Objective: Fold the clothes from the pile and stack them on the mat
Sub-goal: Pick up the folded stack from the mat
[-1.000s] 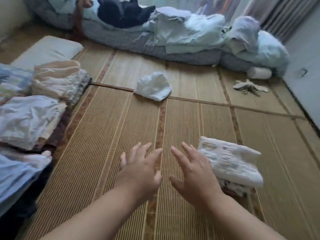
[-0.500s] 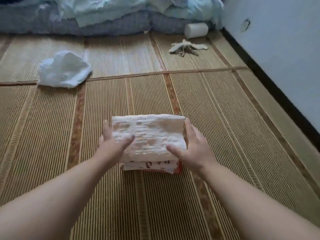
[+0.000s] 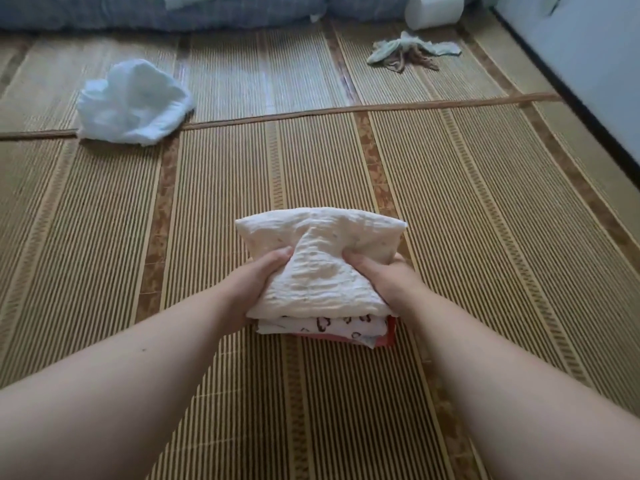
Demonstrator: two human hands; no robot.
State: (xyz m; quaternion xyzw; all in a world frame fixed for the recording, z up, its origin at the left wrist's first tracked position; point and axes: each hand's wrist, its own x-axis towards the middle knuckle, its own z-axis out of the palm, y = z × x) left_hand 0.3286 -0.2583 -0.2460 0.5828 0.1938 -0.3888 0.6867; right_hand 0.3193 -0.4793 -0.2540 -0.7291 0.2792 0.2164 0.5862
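At far left a crumpled white garment (image 3: 131, 105) lies loose on the woven mat (image 3: 485, 237), well apart from the hands and just beyond a seam between mat panels.

Toward the middle, the left hand (image 3: 258, 282) clasps the left side of a small stack of folded clothes (image 3: 322, 306). Its thumb is curled over onto the top layer and digs into it; its other fingers are hidden behind or under the stack.

The top layer is a cream crinkled cloth (image 3: 322, 265), pulled into a raised crease between the two thumbs. Under it shows a white cloth with brown print (image 3: 325, 327), and at the bottom right corner a red piece (image 3: 391, 332) peeks out. The stack sits in the middle of the mat, close in front of the person — whether it rests on the mat or is raised off it cannot be told.

The right hand (image 3: 381, 278) grips the stack's right side the same way, thumb pressed into the cream cloth, remaining fingers out of sight.

Farther right and back, a pale green tangle of cloth (image 3: 412, 53) lies on the mat, near a white roll (image 3: 434, 8) by the blue-grey bedding (image 3: 173, 12) — and a pale wall (image 3: 588, 46) runs along the right edge.
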